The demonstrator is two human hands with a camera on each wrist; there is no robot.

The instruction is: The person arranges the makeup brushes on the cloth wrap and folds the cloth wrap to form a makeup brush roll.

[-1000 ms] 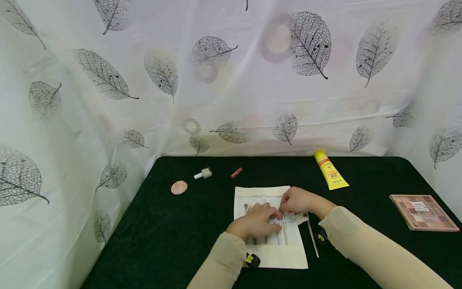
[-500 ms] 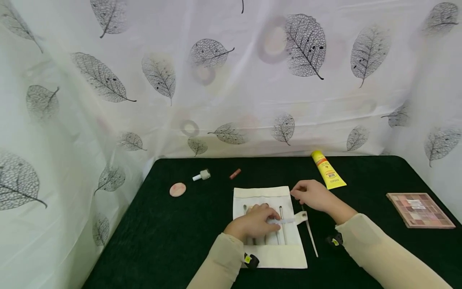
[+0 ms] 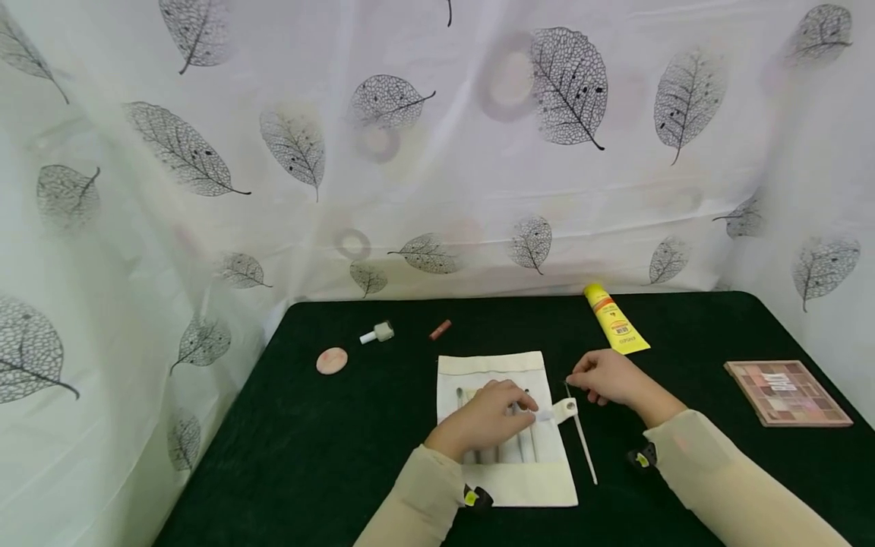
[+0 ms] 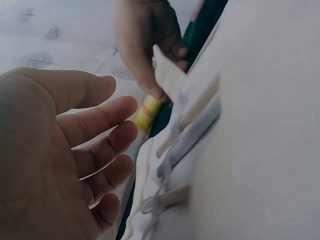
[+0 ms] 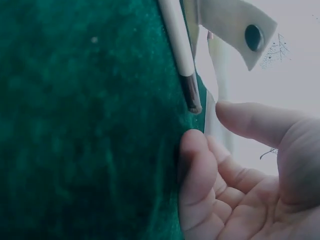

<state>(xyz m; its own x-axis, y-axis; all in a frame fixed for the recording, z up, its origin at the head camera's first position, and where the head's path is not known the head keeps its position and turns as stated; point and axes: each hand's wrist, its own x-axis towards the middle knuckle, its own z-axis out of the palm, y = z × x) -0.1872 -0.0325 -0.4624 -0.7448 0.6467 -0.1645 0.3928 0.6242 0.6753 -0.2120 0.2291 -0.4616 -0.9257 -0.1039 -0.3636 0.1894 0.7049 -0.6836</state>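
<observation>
A cream cloth brush pouch (image 3: 509,486) lies unfolded on the dark green table, with several slim makeup brushes (image 4: 172,197) tucked into it. My left hand (image 3: 487,418) hovers over its middle, fingers loosely bent and holding nothing; it hides part of the brushes in the head view. From the pouch's right side sticks out a tab (image 3: 564,410) with a snap button. Under that tab lies a loose pale-handled makeup brush (image 5: 177,40). At the brush's bristle end is my right hand (image 3: 611,377), its thumb and index finger apart near the tip.
A yellow tube (image 3: 615,319) lies behind my right hand, and an eyeshadow palette (image 3: 786,393) is farther right. To the back left are a round pink compact (image 3: 331,361), a small white-capped bottle (image 3: 377,333) and a reddish-brown lipstick-like stick (image 3: 440,330). Leaf-printed curtains surround the table.
My right hand has moved off the pouch to the right, down to the tip of the loose brush. My left hand stays over the pouch, with its fingers slightly shifted.
</observation>
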